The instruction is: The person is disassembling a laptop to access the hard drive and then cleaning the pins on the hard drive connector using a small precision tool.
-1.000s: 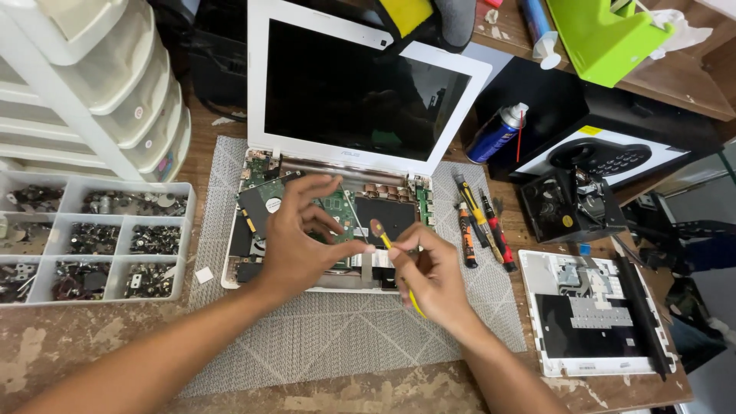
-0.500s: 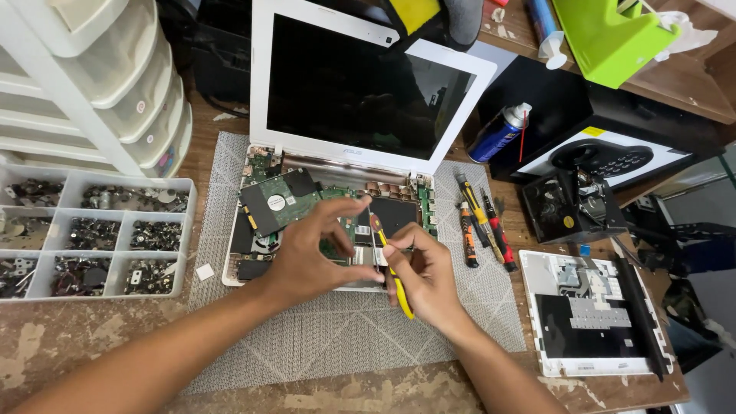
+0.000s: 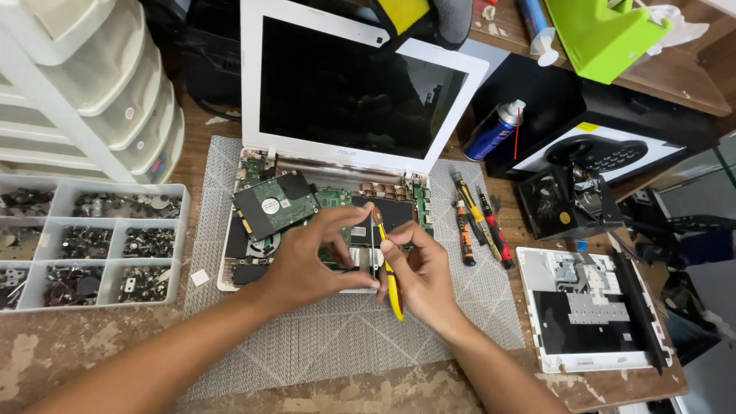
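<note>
We hold a yellow-handled screwdriver over the opened white laptop, whose base sits on a grey woven mat with the lid standing open toward the far side. The tool's long axis runs nearly upright in the view, leaning a little: the handle end points back toward us and to the right, and the upper end rises past the fingers over the exposed circuit board.

Our right hand carries the tool, thumb and forefinger pinching the shaft with the other fingers curled against the handle. Our left hand comes in from the left, thumb below and forefinger arched above, their tips closing toward the same upper stretch of shaft; whether they pinch the shaft or a small part on it we cannot tell. The two hands touch or nearly touch at the fingertips, so both are equally near the tool, with the right bearing it.

To the left of the hands, a hard drive lies tilted on the base, just beside the left forefinger. To the right, three spare screwdrivers lie on the mat, near but apart from the right hand. A compartment tray of small parts sits well to the left, and a removed keyboard panel well to the right. Bare mat lies on our near side.
</note>
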